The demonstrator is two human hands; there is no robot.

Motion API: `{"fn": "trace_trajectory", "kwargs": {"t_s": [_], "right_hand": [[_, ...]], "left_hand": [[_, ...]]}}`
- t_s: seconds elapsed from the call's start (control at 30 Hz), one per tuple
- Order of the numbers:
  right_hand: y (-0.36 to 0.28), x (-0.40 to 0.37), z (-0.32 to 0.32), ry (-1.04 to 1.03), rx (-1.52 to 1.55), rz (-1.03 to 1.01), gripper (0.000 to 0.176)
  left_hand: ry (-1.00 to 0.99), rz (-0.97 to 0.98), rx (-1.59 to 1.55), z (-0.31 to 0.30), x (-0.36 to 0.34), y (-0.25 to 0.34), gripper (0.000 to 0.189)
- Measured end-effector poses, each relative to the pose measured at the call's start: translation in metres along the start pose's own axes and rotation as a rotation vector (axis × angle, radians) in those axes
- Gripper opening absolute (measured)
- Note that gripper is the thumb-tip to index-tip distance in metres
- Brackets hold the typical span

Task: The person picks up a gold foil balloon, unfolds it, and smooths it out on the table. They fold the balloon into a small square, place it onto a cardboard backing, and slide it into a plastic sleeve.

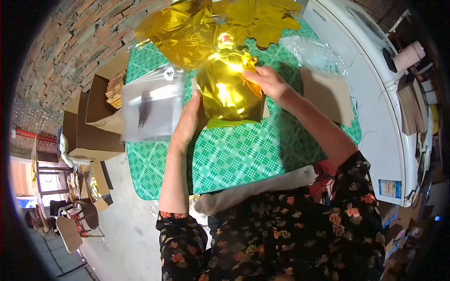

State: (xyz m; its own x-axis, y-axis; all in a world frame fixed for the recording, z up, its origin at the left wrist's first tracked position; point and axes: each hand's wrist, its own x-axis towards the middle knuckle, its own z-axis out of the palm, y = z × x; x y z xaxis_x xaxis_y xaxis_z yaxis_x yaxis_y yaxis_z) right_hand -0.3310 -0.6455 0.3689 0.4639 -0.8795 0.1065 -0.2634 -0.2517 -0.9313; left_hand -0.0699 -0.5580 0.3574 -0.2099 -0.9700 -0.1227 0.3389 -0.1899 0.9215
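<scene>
A shiny gold foil sheet (229, 93), folded into a rough rectangle, lies in front of me over a piece of tan cardboard (266, 110), whose edges peek out at both sides. My left hand (186, 122) holds the left edge, thumb pointing up along it; its other fingers are mostly hidden. At the upper right, my right hand (269, 83) pinches the foil between thumb and fingers. Beyond the hands, more loose gold foil (180, 40) spreads across the far end of the table. Left of my left hand rests a stack of clear plastic bags (157, 105).
A green checked cloth (234, 154) covers the table. Toward the right lie a cardboard sheet (326, 93) and crumpled clear plastic (314, 54). A white refrigerator (370, 107) borders the right side. Open cardboard boxes (89, 136) stand left, before a brick wall (79, 42).
</scene>
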Motion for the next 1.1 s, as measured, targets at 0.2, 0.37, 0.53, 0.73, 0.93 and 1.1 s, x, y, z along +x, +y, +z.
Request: {"fn": "trace_trajectory", "kwargs": {"t_s": [0.2, 0.37, 0.53, 0.73, 0.93, 1.1], "right_hand": [[0.022, 0.031, 0.004, -0.073, 0.178, 0.179, 0.039], [-0.01, 0.005, -0.001, -0.021, 0.173, 0.323, 0.039], [-0.018, -0.038, 0.015, 0.013, 0.283, 0.314, 0.042], [-0.02, -0.079, 0.028, 0.056, -0.142, 0.137, 0.08], [0.003, -0.094, 0.047, 0.194, -0.276, -0.089, 0.067], [0.004, -0.093, 0.056, 0.277, -0.366, -0.111, 0.053]], "left_hand": [[0.107, 0.138, 0.367, 0.0, 0.006, -0.002, 0.052], [0.221, 0.204, 0.543, 0.0, 0.012, -0.006, 0.048], [0.25, 0.253, 0.574, -0.009, 0.017, -0.017, 0.049], [0.316, 0.345, 0.687, -0.017, 0.024, -0.031, 0.05], [0.317, 0.305, 0.753, -0.009, 0.018, -0.024, 0.048], [0.355, 0.353, 0.858, -0.002, 0.014, -0.02, 0.051]]}}
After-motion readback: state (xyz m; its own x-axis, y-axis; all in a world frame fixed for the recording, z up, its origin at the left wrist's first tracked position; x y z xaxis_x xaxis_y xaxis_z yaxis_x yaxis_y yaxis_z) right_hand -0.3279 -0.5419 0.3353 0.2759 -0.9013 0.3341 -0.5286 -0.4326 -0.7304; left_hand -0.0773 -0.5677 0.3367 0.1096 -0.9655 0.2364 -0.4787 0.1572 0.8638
